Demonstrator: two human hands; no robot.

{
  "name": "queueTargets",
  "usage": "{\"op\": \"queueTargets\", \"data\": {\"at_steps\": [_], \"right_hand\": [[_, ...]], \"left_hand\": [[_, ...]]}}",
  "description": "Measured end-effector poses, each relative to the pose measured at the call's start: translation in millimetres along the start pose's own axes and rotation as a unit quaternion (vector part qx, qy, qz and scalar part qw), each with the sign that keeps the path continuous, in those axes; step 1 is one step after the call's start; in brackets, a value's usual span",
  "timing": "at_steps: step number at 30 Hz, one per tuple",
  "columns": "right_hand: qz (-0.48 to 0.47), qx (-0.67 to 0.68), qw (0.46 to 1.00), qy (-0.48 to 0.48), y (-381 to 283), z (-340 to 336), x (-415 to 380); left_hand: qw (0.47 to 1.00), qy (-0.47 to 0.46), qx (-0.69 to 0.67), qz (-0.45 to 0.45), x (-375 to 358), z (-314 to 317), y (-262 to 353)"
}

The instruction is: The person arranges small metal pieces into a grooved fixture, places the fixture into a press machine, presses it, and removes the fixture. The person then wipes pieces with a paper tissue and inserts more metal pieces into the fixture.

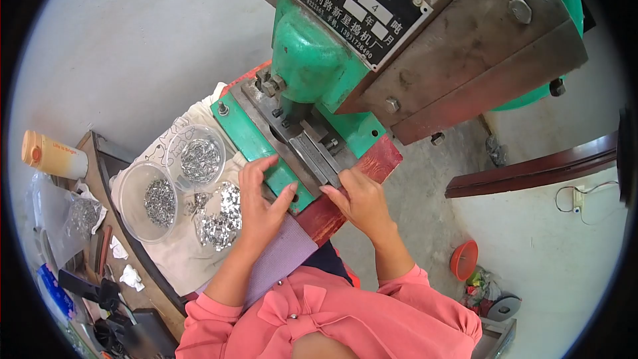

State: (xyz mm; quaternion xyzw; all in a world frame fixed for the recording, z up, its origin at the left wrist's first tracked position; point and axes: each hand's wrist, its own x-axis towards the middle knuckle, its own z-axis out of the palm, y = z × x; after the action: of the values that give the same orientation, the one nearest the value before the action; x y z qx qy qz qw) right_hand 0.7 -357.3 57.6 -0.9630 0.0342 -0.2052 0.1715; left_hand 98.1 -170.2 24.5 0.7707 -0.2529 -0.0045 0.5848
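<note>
"As the head view is the only one, where does the steel die block (318, 159) sit?"

"On the green base plate (240, 123) of the press (309, 50), below its head, with the near end beside the right hand (367, 205)."

"And how do the hands stand?"

"The right hand has thumb and forefinger close together at that near end; whether a small piece is between them, I can't tell. The left hand (260, 207) is spread wide, thumb and fingers apart, over the base plate's edge, seemingly holding nothing."

"How would the block handle?"

"Heavy and rigid, I'd judge, perhaps slick if oiled. Best hold it by the outer end, with fingertips out from under the press head."

"And the loose metal pieces (222, 218)?"

"They lie on the cloth (178, 262) near the two plastic tubs (131, 207): light, stiff, probably slippery, so pinch them by the edges."
</note>
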Motion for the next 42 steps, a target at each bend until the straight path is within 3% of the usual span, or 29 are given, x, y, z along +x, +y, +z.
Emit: {"op": "queueTargets", "data": {"at_steps": [4, 7, 13, 15, 17, 20, 24, 28, 30, 34, 42], "right_hand": [[-0.014, 0.013, 1.000, 0.014, 0.1, -0.3, -5.7], [-0.010, 0.033, 0.999, 0.026, 2.1, -10.5, -23.1], [0.067, 0.090, 0.994, 0.010, -4.0, -44.5, -70.1], [0.064, 0.130, 0.989, -0.029, -11.0, -46.5, -75.2], [0.048, 0.260, 0.960, -0.088, -19.5, -35.1, -79.0], [0.008, 0.309, 0.935, -0.173, -39.1, -11.6, -69.9], [0.053, 0.338, 0.882, -0.325, -47.4, 27.0, -59.8], [0.068, 0.265, 0.924, -0.269, -78.9, 54.5, -50.9], [-0.062, 0.236, 0.957, -0.156, -92.7, 57.2, -45.1], [-0.200, 0.226, 0.938, -0.168, -103.6, 70.8, -42.7], [-0.206, 0.224, 0.937, -0.172, -104.6, 73.9, -41.9]], "left_hand": [[0.996, -0.035, -0.049, -0.065, -21.7, -6.7, 13.7], [0.975, -0.055, -0.178, -0.121, -41.5, -4.3, 10.3], [0.936, -0.113, -0.288, -0.169, -67.4, -7.1, 17.2], [0.926, -0.149, -0.313, -0.152, -74.4, -14.6, 18.1], [0.917, -0.147, -0.340, -0.147, -81.7, -21.4, 19.1], [0.879, -0.130, -0.410, -0.208, -98.7, -39.2, 14.1], [0.867, -0.041, -0.407, -0.283, -133.4, -61.2, -1.2], [0.871, 0.047, -0.343, -0.349, -159.5, -75.3, -8.0], [0.858, 0.096, -0.336, -0.375, -168.8, -76.5, -10.7], [0.856, 0.110, -0.351, -0.363, -174.8, -76.7, -12.4], [0.849, 0.085, -0.369, -0.369, -177.1, -80.5, -17.5]]}}
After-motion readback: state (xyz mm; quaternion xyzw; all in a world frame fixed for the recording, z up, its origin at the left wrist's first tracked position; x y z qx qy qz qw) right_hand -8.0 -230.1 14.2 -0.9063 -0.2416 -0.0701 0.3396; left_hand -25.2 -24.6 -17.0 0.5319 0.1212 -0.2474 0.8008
